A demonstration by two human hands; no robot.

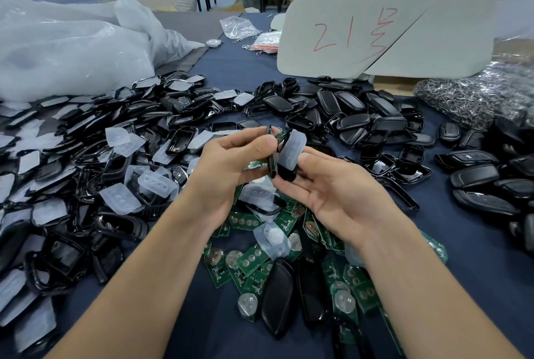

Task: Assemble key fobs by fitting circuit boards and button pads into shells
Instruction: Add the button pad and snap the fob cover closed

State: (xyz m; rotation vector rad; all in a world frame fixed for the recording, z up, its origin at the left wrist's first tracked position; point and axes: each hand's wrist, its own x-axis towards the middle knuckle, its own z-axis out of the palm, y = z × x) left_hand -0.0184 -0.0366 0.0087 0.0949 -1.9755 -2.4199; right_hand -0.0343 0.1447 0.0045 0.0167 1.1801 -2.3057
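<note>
Circuit boards lie nearest, frames left, probably shell backs right.

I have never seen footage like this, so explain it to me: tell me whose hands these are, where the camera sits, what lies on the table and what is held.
There is no machine here. A person works bare-handed, and one camera worn on the head looks down at both hands. The left hand pinches a thin black frame, seen edge-on. The right hand holds a black shell half with a milky button pad lying on it. On the blue tablecloth lie green circuit boards near the person, loose frames and pads to the left, and black covers to the right. Behind them are a bag of metal rings and a pale board with red writing.
</note>
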